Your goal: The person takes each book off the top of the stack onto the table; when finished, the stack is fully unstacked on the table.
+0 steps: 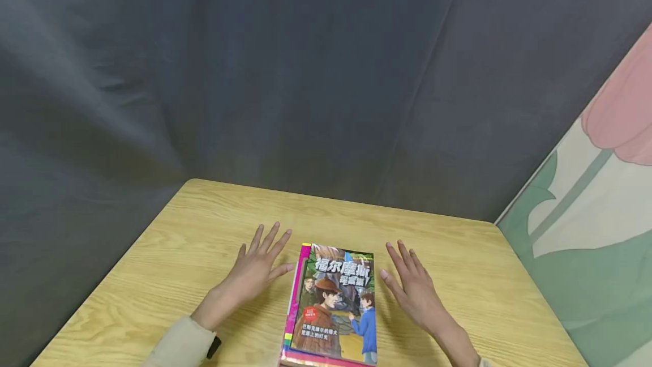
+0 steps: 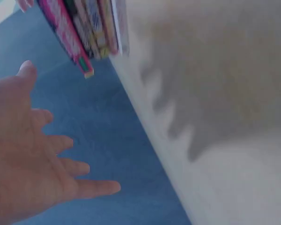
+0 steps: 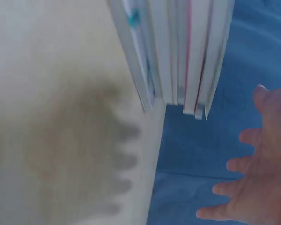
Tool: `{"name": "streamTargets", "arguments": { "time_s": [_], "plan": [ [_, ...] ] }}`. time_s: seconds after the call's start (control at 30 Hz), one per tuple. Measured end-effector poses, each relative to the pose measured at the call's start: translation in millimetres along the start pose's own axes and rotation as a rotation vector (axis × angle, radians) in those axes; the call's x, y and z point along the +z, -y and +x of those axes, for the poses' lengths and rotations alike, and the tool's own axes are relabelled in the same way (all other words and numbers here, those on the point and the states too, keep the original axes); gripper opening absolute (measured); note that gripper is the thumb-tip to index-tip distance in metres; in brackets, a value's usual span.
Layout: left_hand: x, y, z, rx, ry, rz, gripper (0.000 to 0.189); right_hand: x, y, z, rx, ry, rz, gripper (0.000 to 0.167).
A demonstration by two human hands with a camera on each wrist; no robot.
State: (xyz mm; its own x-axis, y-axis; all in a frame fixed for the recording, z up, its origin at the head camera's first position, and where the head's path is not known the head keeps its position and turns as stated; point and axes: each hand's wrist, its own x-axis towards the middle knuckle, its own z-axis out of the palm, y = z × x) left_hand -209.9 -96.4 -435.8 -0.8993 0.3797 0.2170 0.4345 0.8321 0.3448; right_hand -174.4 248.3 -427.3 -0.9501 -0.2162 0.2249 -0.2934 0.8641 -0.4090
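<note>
A stack of books [image 1: 333, 304] lies flat near the front of the table, its top cover showing illustrated figures and Chinese lettering. To its left, my left hand [image 1: 253, 271] is spread with straight fingers, apart from the books. My right hand [image 1: 415, 290] is likewise spread on the other side, thumb toward the stack, holding nothing. In the left wrist view the colourful spines [image 2: 86, 30] show beyond the left hand [image 2: 33, 154]. The right wrist view shows the pale page edges [image 3: 178, 51] of several books, with the right hand [image 3: 257, 173] off to the side.
The wood-grain table [image 1: 433, 231] has rounded far corners. Behind it hangs a dark grey-blue curtain [image 1: 305, 84]. At the right is a cloth with a pink tulip and green leaves [image 1: 601, 276]. A black band [image 1: 214, 348] shows at the left sleeve.
</note>
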Motion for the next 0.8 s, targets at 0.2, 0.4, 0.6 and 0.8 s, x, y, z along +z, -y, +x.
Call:
{"name": "streamTargets", "arguments": {
  "time_s": [0.2,0.4,0.6,0.8],
  "plan": [
    [6.5,-11.7,-36.2,0.003,0.024,-0.114,0.070,10,17,-31.7,0.029,0.011,0.098,0.061],
    [18.9,-38.8,-53.6,0.017,0.185,-0.437,0.078,19,31,-56.6,0.169,0.203,0.397,0.066],
    [35.8,-49.1,-43.7,0.018,0.223,-0.599,0.087,26,37,-59.6,0.173,0.222,0.280,0.069],
    [38.4,-41.8,-31.4,-0.005,0.241,-0.790,0.077,26,38,-62.4,0.117,0.198,0.193,0.068]
  ]
}}
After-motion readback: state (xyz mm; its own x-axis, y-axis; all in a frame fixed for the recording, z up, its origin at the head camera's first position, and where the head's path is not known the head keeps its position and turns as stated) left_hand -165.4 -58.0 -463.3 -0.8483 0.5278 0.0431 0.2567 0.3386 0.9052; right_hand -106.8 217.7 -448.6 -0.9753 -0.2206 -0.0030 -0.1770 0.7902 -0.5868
